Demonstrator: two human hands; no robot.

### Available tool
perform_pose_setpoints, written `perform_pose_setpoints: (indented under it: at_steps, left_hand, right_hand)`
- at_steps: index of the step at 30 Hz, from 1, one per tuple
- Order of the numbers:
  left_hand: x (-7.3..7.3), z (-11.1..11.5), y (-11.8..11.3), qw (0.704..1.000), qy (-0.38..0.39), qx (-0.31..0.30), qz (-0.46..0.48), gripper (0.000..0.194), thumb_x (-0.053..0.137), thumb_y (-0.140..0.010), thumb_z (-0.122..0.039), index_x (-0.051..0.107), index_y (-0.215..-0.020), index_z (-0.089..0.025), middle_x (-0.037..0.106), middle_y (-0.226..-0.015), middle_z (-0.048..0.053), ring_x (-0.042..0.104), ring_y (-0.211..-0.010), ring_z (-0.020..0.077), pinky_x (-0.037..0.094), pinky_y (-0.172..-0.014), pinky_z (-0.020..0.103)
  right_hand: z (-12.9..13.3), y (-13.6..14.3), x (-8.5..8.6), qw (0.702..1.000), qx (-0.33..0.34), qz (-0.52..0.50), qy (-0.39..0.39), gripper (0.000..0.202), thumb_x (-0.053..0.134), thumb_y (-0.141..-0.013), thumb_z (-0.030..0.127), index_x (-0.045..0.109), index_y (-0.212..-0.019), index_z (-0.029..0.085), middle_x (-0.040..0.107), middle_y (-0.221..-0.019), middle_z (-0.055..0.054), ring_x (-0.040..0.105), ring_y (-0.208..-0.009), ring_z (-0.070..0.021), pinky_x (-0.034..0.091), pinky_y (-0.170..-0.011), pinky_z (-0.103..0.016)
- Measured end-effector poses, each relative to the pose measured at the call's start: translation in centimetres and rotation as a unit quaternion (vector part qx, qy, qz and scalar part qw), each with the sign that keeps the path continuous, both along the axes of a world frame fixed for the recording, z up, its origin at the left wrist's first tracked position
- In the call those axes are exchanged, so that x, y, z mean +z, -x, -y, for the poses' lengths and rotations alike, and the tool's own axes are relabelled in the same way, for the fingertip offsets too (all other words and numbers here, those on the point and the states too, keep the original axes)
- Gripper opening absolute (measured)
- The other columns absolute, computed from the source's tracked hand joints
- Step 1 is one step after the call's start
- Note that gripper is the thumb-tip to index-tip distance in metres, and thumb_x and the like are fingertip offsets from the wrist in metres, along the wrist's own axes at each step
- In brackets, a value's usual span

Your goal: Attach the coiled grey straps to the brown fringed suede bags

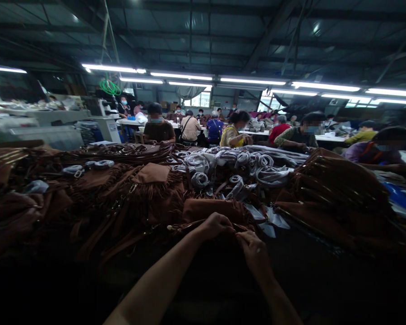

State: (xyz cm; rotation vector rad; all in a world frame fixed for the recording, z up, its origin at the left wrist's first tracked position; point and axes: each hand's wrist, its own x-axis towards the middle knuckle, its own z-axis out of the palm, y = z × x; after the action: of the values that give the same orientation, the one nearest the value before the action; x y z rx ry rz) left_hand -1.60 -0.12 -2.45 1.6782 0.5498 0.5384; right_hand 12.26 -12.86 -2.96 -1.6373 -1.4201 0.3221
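A brown bag (214, 211) lies in front of me, with a zipper edge along its near side. My left hand (217, 225) is closed at this edge, fingers pinched together. Close beside it on the right, my right hand (252, 243) is also closed, its thumb and finger pinching near the same spot. Whatever small part sits between the fingertips is too dark and small to make out. Just left of the bag lies another brown bag with fringe (152, 174). Clear plastic pieces (274, 221) rest to the right of my hands.
Straps wrapped in pale covering (203, 162) are heaped behind the bag. A tall stack of brown pieces (338, 185) stands at the right, and more brown bags (16, 212) lie at the left. Several people sit across and beyond the table, one in a dark shirt (159, 131).
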Motion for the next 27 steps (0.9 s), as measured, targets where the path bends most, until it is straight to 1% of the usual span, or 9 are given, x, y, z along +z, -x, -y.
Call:
perform_pose_setpoints:
  at_steps: [3, 6, 8, 11, 13, 16, 20, 24, 27]
  left_hand:
    - [-0.1, -0.3, 0.1, 1.000, -0.014, -0.015, 0.007, 0.034, 0.072, -0.066, -0.040, 0.071, -0.081, -0.009, 0.069, -0.076, 0.004, 0.059, -0.068, 0.0141, 0.046, -0.068, 0.026]
    - [-0.5, -0.3, -0.1, 0.999, -0.043, 0.004, -0.009, 0.025, 0.065, -0.072, -0.034, 0.068, -0.081, -0.010, 0.069, -0.077, 0.004, 0.059, -0.068, 0.0133, 0.045, -0.065, 0.024]
    - [-0.8, -0.2, -0.3, 0.998, -0.061, 0.025, -0.003, 0.021, 0.058, -0.077, -0.030, 0.064, -0.084, -0.011, 0.068, -0.076, 0.003, 0.059, -0.068, 0.0129, 0.044, -0.064, 0.024]
    - [-1.1, 0.4, -0.5, 0.996, -0.070, 0.058, 0.019, 0.019, 0.046, -0.085, -0.029, 0.056, -0.090, -0.014, 0.068, -0.072, 0.003, 0.060, -0.065, 0.0134, 0.045, -0.065, 0.025]
    - [-0.9, 0.8, -0.5, 0.994, -0.073, 0.078, 0.026, 0.019, 0.041, -0.089, -0.030, 0.052, -0.092, -0.015, 0.066, -0.067, 0.002, 0.059, -0.061, 0.0137, 0.045, -0.064, 0.026]
    - [-0.6, 1.1, -0.4, 0.987, -0.098, 0.126, 0.026, 0.014, 0.042, -0.089, -0.027, 0.050, -0.087, -0.016, 0.062, -0.065, 0.000, 0.056, -0.059, 0.0124, 0.042, -0.060, 0.024]
    - [-0.5, 1.4, -0.4, 0.979, -0.107, 0.172, 0.037, 0.015, 0.042, -0.089, -0.027, 0.050, -0.083, -0.016, 0.060, -0.067, 0.000, 0.055, -0.062, 0.0115, 0.040, -0.058, 0.022]
    - [0.1, 1.8, -0.5, 0.985, -0.067, 0.151, 0.052, 0.019, 0.038, -0.091, -0.029, 0.051, -0.088, -0.016, 0.062, -0.067, 0.003, 0.058, -0.061, 0.0141, 0.044, -0.058, 0.025]
    - [2.1, 0.2, 0.3, 0.988, -0.090, 0.127, 0.002, 0.022, 0.043, -0.090, -0.033, 0.055, -0.092, -0.015, 0.065, -0.070, 0.006, 0.061, -0.063, 0.0176, 0.046, -0.060, 0.029]
  right_hand:
    - [0.0, 0.3, -0.2, 1.000, 0.002, 0.002, -0.012, 0.027, 0.052, -0.085, 0.040, 0.072, -0.085, 0.023, 0.068, -0.089, -0.007, 0.063, -0.086, -0.0227, 0.049, -0.080, -0.034]
    - [0.0, 0.4, 0.0, 0.999, -0.018, -0.021, -0.035, 0.031, 0.049, -0.087, 0.045, 0.072, -0.086, 0.023, 0.068, -0.093, -0.007, 0.062, -0.091, -0.0228, 0.048, -0.085, -0.035]
    - [-0.4, 0.3, 0.3, 0.996, -0.039, -0.074, -0.043, 0.039, 0.044, -0.089, 0.049, 0.070, -0.088, 0.021, 0.068, -0.096, -0.008, 0.063, -0.092, -0.0225, 0.048, -0.086, -0.035]
    - [-1.7, 0.3, 0.9, 0.985, -0.064, -0.157, -0.034, 0.047, 0.036, -0.090, 0.053, 0.067, -0.097, 0.019, 0.069, -0.095, -0.009, 0.065, -0.083, -0.0218, 0.051, -0.075, -0.034]
    - [-2.8, 0.5, 1.1, 0.989, -0.067, -0.127, -0.020, 0.044, 0.040, -0.089, 0.052, 0.067, -0.099, 0.019, 0.070, -0.095, -0.009, 0.066, -0.082, -0.0228, 0.051, -0.073, -0.034]
    - [-4.0, 1.0, 1.1, 0.999, -0.045, -0.012, 0.019, 0.036, 0.050, -0.084, 0.050, 0.070, -0.095, 0.021, 0.072, -0.095, -0.008, 0.066, -0.087, -0.0251, 0.048, -0.078, -0.035]
    - [-4.6, 1.6, 0.9, 0.996, -0.059, 0.061, 0.038, 0.035, 0.049, -0.085, 0.050, 0.072, -0.094, 0.025, 0.072, -0.094, -0.008, 0.067, -0.083, -0.0256, 0.047, -0.074, -0.035]
    - [-4.8, 1.4, 0.7, 0.997, -0.059, 0.048, 0.009, 0.034, 0.048, -0.086, 0.047, 0.071, -0.092, 0.023, 0.072, -0.099, -0.008, 0.066, -0.086, -0.0248, 0.046, -0.077, -0.034]
    - [-4.8, 1.0, 0.2, 0.998, -0.058, 0.005, -0.004, 0.037, 0.048, -0.086, 0.050, 0.071, -0.093, 0.022, 0.072, -0.100, -0.008, 0.066, -0.090, -0.0253, 0.047, -0.080, -0.034]
